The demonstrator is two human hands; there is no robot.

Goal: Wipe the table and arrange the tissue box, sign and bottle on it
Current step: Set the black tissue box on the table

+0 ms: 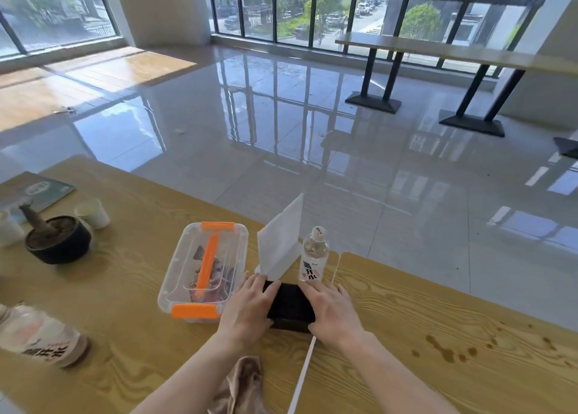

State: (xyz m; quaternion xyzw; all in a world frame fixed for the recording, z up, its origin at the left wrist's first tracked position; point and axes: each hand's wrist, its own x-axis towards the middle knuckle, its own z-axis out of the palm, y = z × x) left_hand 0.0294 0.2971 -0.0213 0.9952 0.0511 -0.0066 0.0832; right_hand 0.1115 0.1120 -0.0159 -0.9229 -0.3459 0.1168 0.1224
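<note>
Two hands flank the black tissue box (289, 307) on the wooden table (406, 304). The left hand (247, 307) presses its left side and the right hand (331, 310) its right side, fingers nearly straight along the walls and thumbs resting on the top. A white tissue (281, 241) stands up from the far end of the box.

Just behind the box, to its right, the bottle (314, 257) stands upright close to the table's far edge, with glossy floor (312, 132) beyond. Just left of the box, nearly touching the left hand, sits a clear lidded container (203, 273) with orange latches.

Right of the box the wood runs on toward the table's right end, marked by dark stains (444, 351). Nearer than the box, between the forearms, a brownish rag (240, 385) lies crumpled beside a thin white strip (301, 379) that runs from under the box to the near edge.

Well left of the box are a second bottle (37, 335) on its side, a dark plant pot (59, 238), a paper cup (93, 213) and a booklet (34, 191).
</note>
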